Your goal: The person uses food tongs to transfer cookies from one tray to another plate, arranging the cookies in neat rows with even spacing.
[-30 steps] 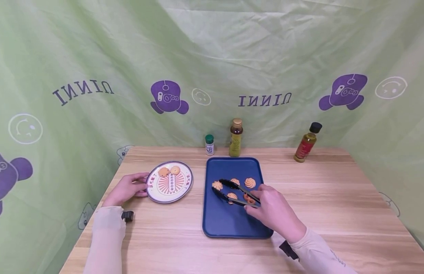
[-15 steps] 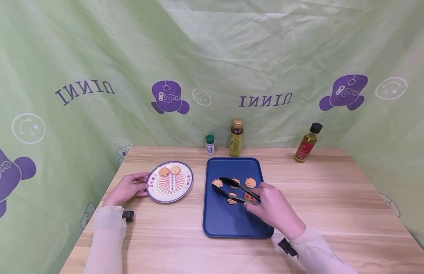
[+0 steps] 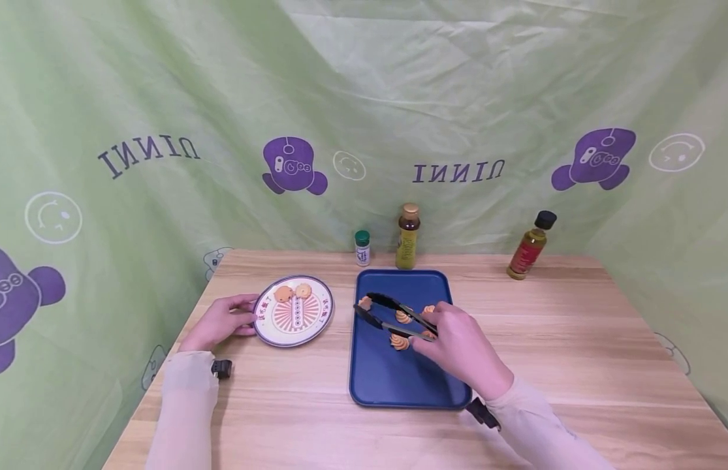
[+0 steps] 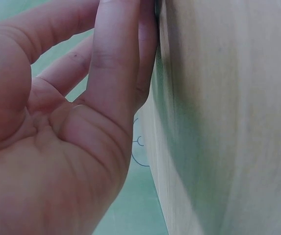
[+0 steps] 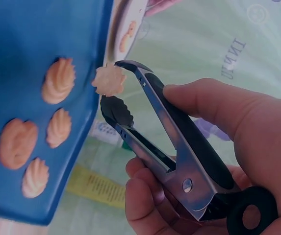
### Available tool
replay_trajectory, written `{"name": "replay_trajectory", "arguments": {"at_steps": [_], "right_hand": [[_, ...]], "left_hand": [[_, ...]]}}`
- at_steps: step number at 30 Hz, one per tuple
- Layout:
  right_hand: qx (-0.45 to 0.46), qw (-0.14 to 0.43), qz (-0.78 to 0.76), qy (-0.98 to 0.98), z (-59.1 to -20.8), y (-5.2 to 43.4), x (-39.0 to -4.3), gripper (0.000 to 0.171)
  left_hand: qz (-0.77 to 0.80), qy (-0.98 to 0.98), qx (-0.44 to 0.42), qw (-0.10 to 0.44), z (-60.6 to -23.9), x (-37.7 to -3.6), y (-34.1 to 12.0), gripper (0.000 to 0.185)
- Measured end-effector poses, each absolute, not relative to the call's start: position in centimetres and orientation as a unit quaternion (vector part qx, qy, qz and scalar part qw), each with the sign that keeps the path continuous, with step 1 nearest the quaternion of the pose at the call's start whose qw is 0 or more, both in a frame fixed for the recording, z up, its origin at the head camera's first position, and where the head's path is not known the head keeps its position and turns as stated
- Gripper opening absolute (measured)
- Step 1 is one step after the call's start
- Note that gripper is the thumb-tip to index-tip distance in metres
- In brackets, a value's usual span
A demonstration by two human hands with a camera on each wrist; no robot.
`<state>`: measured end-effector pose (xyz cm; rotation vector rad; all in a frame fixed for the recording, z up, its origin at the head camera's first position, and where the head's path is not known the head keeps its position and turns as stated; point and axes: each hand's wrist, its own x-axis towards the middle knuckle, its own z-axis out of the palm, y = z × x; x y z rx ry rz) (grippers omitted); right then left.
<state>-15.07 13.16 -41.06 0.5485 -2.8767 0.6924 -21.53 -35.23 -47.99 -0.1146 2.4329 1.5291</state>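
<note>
left hand [image 3: 219,322]: fingers straight and relaxed, tips touching near-left rim of plate, holding nothing; side of hand flat on table edge in wrist view.
plate [image 3: 318,324]: round, glossy, dark rim, red sunburst print; two flat round cookies [image 3: 293,292] on far part.
table [image 3: 575,339]: pale wood, visible grain, matte.
tray [image 3: 399,382]: rectangular, blue, smooth, rounded corners, just right of plate.
tongs [image 3: 393,315]: steel arms, black grips, dark scalloped tips, black ring at hinge; tips pinching one cookie.
lifted cookie [image 5: 109,80]: small, pale orange, ridged rosette, clear of tray surface near tray's left edge, between tray and plate.
piped cookies [image 5: 37,137]: four left on tray in wrist view, swirled, dry-looking.
right hand [image 3: 458,349]: curled round tongs, squeezing them closed on cookie.
jar, bottles [image 3: 407,236]: small green-capped jar, tall olive bottle, red-labelled bottle further right, along back edge.
step judged: carrying a cookie from tray toward plate. next move likely calls for steady squeeze, a level pass leftward over plate rim, gentle release beside the two cookies; brittle ridges, so light pressure.
</note>
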Motion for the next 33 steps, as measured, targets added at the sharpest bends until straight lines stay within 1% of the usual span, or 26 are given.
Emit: {"name": "replay_trajectory", "arguments": {"at_steps": [6, 13, 17, 20, 26, 30, 33], "right_hand": [[0.191, 0.067, 0.240, -0.950, -40.2, 11.4, -15.3, 0.039], [0.206, 0.063, 0.250, -0.944, -39.8, 8.6, -16.0, 0.037], [0.230, 0.069, 0.249, -0.938, -39.9, 6.3, -16.6, 0.037], [0.246, 0.063, 0.252, -0.934, -40.2, 4.2, -17.1, 0.037], [0.287, 0.070, 0.238, -0.925, -41.2, 0.5, -18.1, 0.030], [0.287, 0.076, 0.236, -0.925, -41.7, -1.5, -18.7, 0.034], [0.285, 0.070, 0.237, -0.926, -41.9, -2.6, -19.0, 0.032]], "left_hand": [[0.530, 0.836, -0.037, 0.134, -47.9, -21.4, -35.1, 0.063], [0.532, 0.835, -0.034, 0.133, -47.8, -21.4, -35.2, 0.063], [0.533, 0.835, -0.036, 0.134, -47.8, -21.4, -35.2, 0.063], [0.534, 0.834, -0.037, 0.135, -47.9, -21.3, -35.3, 0.063], [0.544, 0.828, -0.029, 0.130, -48.0, -21.3, -35.3, 0.064], [0.554, 0.823, -0.019, 0.126, -48.2, -21.3, -35.3, 0.064], [0.558, 0.820, -0.018, 0.123, -48.3, -21.4, -35.3, 0.064]]}}
